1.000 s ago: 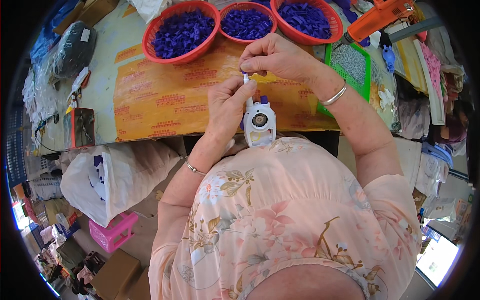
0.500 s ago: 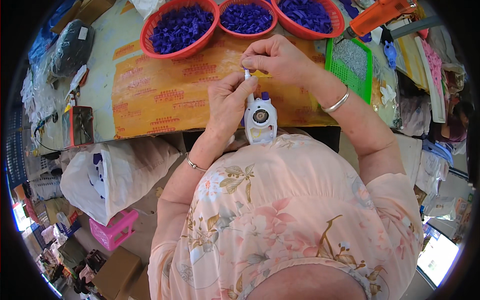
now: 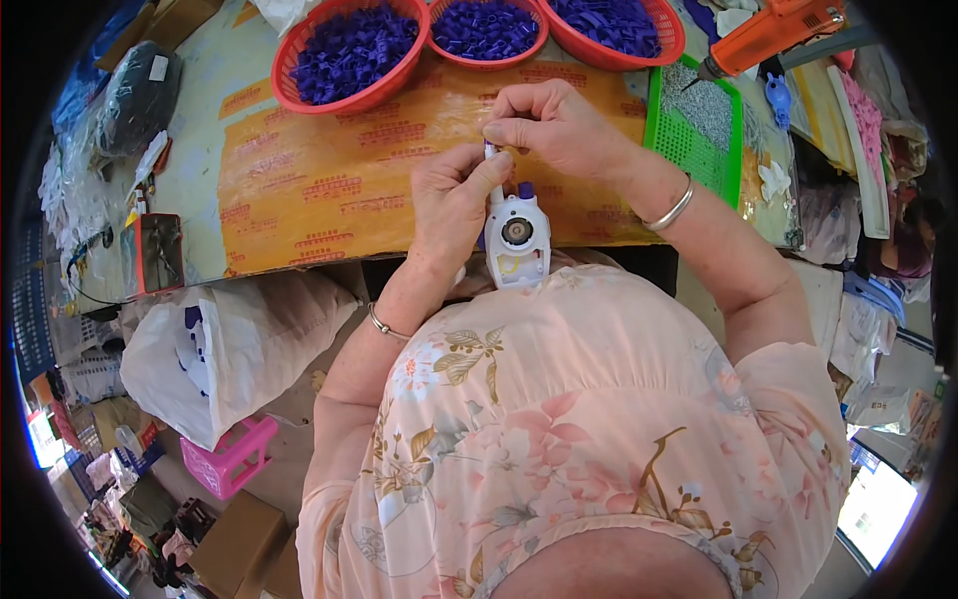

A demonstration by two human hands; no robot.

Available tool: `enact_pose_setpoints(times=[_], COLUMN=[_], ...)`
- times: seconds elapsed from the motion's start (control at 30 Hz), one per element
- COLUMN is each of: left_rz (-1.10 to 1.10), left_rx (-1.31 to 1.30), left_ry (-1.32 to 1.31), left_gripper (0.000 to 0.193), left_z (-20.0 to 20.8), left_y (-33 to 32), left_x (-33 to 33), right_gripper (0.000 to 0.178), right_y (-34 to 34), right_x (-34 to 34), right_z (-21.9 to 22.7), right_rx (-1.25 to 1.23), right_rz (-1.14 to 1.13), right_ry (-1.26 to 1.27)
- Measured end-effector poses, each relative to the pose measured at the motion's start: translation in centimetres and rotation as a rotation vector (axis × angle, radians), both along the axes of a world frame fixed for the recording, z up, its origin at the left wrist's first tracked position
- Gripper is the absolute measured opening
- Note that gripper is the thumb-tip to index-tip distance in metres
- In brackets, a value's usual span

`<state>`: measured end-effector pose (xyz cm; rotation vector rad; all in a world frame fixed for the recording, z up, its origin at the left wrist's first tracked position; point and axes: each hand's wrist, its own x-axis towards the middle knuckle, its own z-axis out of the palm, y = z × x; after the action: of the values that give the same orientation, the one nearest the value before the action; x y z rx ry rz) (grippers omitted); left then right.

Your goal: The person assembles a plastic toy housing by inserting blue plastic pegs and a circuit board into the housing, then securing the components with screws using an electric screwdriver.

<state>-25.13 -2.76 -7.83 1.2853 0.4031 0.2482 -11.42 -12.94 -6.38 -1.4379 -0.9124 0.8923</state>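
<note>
A white plastic toy walkie-talkie shell stands at the table's front edge against my body. It has a round speaker, a purple knob on top and a yellow wire loop inside its open lower part. My left hand is closed round the white antenna at its upper left, thumb on the near side. Just above, my right hand pinches at the antenna's tip with thumb and forefinger. A bit of purple shows at the tip, but whatever lies between the right fingertips is hidden.
Red baskets of purple plastic parts line the far side of the table. At the right are a green tray with small metal pieces and an orange power tool. A white sack is below left, by a pink stool.
My right fingertips have come slightly down, closer to the antenna's tip. My left hand keeps its hold on the shell, and the whole view has shifted a little.
</note>
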Motion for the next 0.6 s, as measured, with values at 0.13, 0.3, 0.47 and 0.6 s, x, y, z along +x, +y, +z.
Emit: enact_pose_setpoints(times=[0.13, 0.3, 0.47, 0.6], left_rz=[-0.026, -0.008, 0.052, 0.09], left_rx=[0.016, -0.028, -0.023, 0.096], left_ry=[-0.005, 0.017, 0.014, 0.016], left_gripper=[0.015, 0.01, 0.008, 0.008], left_z=[-0.2, -0.8, -0.8, -0.8], left_y=[0.0, 0.3, -0.2, -0.5], left_x=[0.0, 0.0, -0.1, -0.3], right_gripper=[0.012, 0.013, 0.015, 0.015], right_y=[-0.1, 0.1, -0.4, -0.4], right_x=[0.5, -0.4, -0.6, -1.2], right_z=[0.1, -0.1, -0.5, -0.1], right_rx=[-0.089, -0.08, -0.116, -0.152], right_rz=[0.057, 0.015, -0.021, -0.041], right_ry=[0.169, 0.022, 0.163, 0.009])
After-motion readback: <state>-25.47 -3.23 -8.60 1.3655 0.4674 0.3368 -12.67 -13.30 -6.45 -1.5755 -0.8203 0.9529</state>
